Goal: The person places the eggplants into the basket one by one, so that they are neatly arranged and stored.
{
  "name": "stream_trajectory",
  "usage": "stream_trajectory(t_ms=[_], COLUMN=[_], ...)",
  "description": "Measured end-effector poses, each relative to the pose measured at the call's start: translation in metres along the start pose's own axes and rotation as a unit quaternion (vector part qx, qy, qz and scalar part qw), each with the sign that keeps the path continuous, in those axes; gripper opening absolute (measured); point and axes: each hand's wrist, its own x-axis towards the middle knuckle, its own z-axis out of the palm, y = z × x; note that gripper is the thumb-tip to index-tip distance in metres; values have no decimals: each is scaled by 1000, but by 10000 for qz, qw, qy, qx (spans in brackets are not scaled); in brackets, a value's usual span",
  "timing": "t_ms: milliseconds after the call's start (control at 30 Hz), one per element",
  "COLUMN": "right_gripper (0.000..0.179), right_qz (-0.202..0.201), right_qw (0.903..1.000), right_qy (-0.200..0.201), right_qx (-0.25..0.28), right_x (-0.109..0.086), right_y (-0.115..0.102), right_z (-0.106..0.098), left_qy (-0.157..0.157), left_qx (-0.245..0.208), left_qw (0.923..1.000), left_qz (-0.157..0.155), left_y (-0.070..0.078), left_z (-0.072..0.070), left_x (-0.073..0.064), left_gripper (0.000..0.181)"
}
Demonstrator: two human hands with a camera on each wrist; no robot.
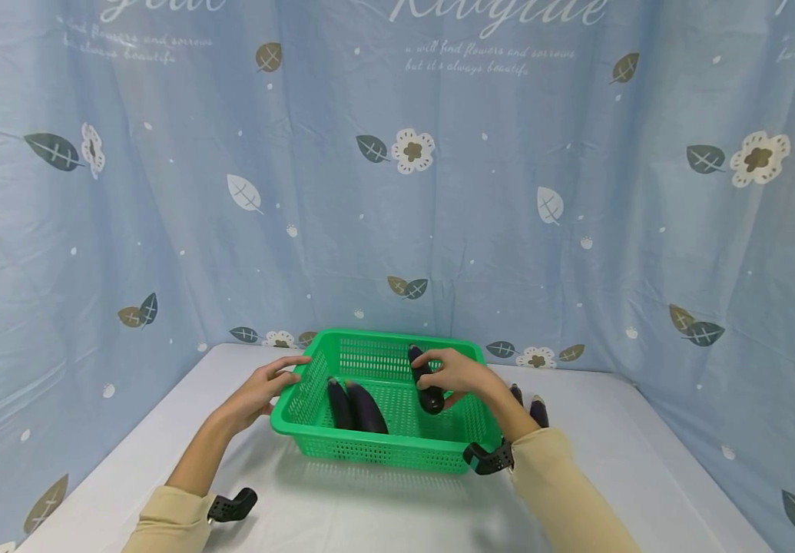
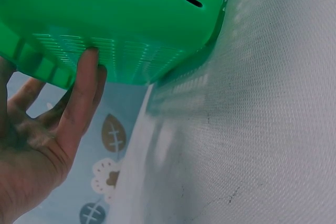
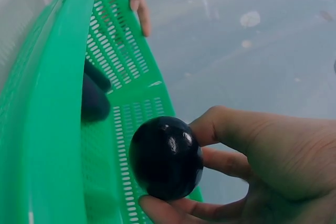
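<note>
A dark purple eggplant is pinched in my right hand, above the right part of the green plastic basket. Its round, glossy end faces the right wrist camera, thumb on one side and fingers on the other. My left hand holds the basket's left rim; in the left wrist view its fingers touch the outer wall. Inside, two more eggplants lie side by side at the left. Partly hidden behind the right forearm, another two eggplants rest outside the basket.
The basket stands on a white-covered table. A blue patterned curtain hangs behind the table and along both sides. Each wrist wears a black camera mount, such as the left wrist mount.
</note>
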Motion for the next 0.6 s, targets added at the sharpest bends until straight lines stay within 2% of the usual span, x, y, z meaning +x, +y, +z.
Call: stream_trajectory(t_ms=[267,600], right_gripper=[46,45], right_qz=[-20,246], right_qw=[9999,9993], right_qy=[-133,-263], right_qx=[-36,120], right_x=[8,14], right_y=[-2,-5], right_z=[10,19], left_qy=[2,-13], left_qx=[-22,-52], left_qw=[10000,10000], left_qz=[-16,-19], left_y=[-1,-2], left_z=[-1,-1], left_x=[1,2], left_gripper=[51,51])
